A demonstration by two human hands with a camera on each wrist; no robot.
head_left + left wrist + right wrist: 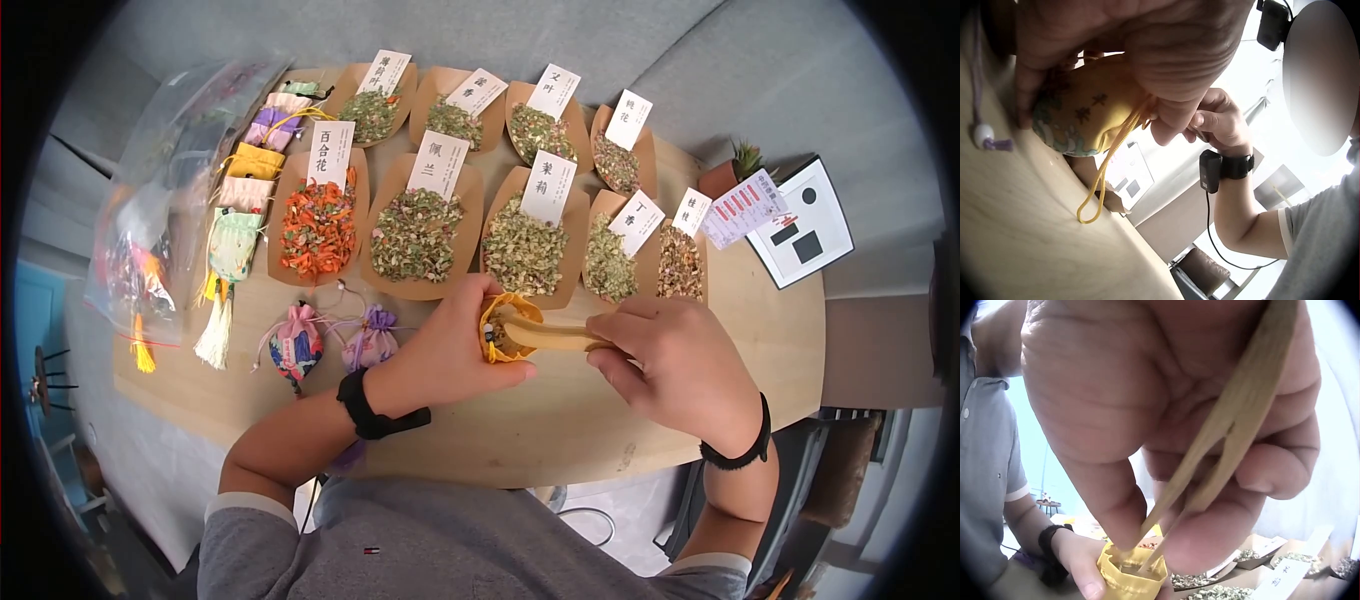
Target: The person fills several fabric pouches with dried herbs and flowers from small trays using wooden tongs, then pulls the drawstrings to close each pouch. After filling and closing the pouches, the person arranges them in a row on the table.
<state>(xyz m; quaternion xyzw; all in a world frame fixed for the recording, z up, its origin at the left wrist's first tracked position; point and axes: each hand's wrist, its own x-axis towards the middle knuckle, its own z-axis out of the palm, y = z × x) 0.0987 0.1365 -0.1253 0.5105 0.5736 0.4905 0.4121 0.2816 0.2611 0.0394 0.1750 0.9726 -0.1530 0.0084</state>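
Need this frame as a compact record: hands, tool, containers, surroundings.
left_hand: left hand, grips yellow pouch
right_hand: right hand, pinches wooden tongs
tongs_tips: inside the pouch's open mouth
herb_trays: nine paper trays, labelled, two rows (four back, five front)
orange_contents: front row, leftmost tray
loose_pouches: pink-and-blue pouch, purple-topped pouch, both near left forearm
far_left: clear plastic bag
pouch_fill_level: cannot tell
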